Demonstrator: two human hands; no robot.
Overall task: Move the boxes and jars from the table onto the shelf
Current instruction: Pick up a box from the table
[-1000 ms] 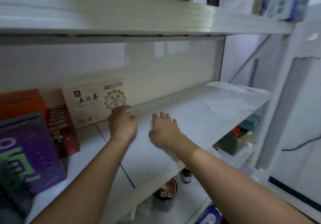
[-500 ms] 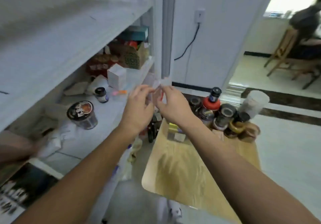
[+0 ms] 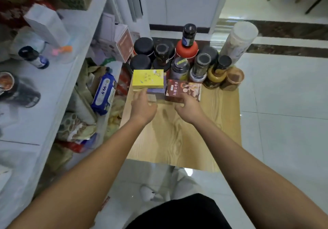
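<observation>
Yellow box (image 3: 147, 78) beside brown box (image 3: 183, 90), flat on table (image 3: 179, 136); jars (image 3: 179, 58) clustered behind.

Two forearms (image 3: 99, 157) show with no sleeve over them, uncovered from the frame's lower edge to the wrists. Each ends in a bare hand, the left hand (image 3: 143, 108) and the right hand (image 3: 189, 109). A plain black garment (image 3: 179, 212) covers the body at bottom centre; its kind cannot be told.
</observation>
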